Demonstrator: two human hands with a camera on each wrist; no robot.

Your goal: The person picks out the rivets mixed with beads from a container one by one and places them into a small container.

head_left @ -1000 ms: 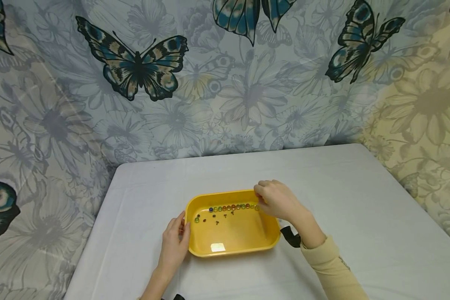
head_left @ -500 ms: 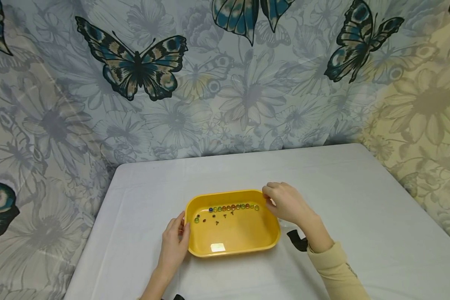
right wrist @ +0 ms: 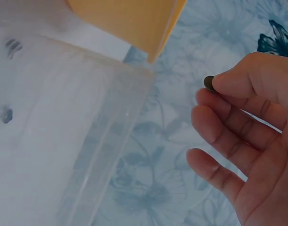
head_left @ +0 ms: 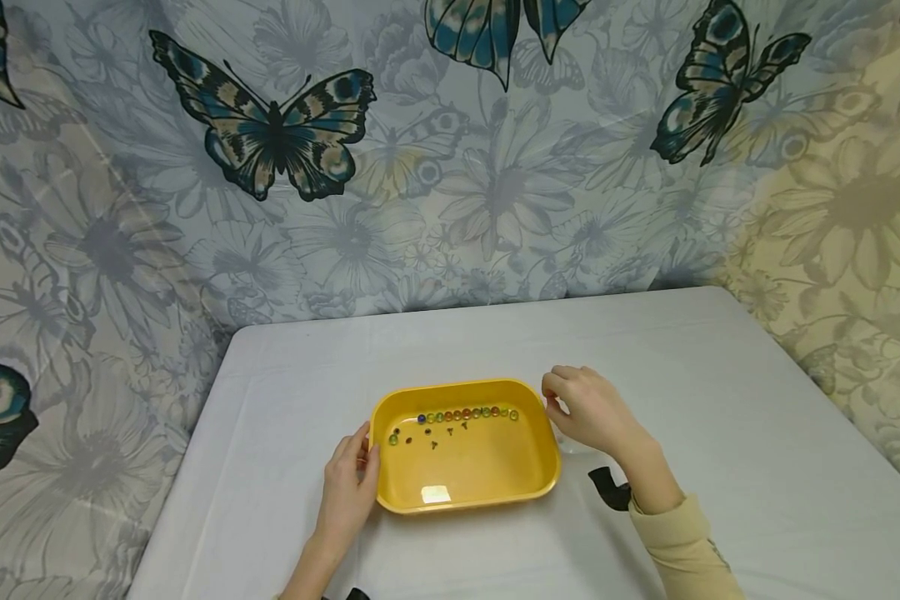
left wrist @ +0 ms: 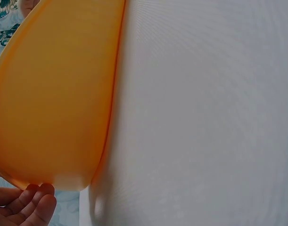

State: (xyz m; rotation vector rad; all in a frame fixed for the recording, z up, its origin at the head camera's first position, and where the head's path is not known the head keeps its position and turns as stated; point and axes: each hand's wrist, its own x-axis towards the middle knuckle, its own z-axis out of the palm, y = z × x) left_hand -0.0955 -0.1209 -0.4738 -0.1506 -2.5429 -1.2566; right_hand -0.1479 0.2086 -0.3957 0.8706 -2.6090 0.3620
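The yellow tray [head_left: 465, 475] lies on the white-covered table, with a row of small coloured beads [head_left: 467, 414] along its far side. Several tiny dark pieces [head_left: 434, 445] are scattered below the row, near a loose greenish bead [head_left: 393, 439]. My left hand [head_left: 351, 482] holds the tray's left end; in the left wrist view its fingertips [left wrist: 45, 207] touch the outer wall. Past the tray's right end, my right hand [head_left: 588, 408] pinches a small dark round piece [right wrist: 209, 83] between thumb and index finger, the other fingers loosely bent.
Under the right hand, a clear plastic container [right wrist: 111, 122] stands beside the tray, with small dark bits seen in it. The white tablecloth [head_left: 315, 358] surrounds both. Behind the table hangs a butterfly-patterned backdrop [head_left: 510, 208].
My right hand has moved rightward, from over the tray's far right corner to just outside its right end. The left hand and the tray have stayed put.
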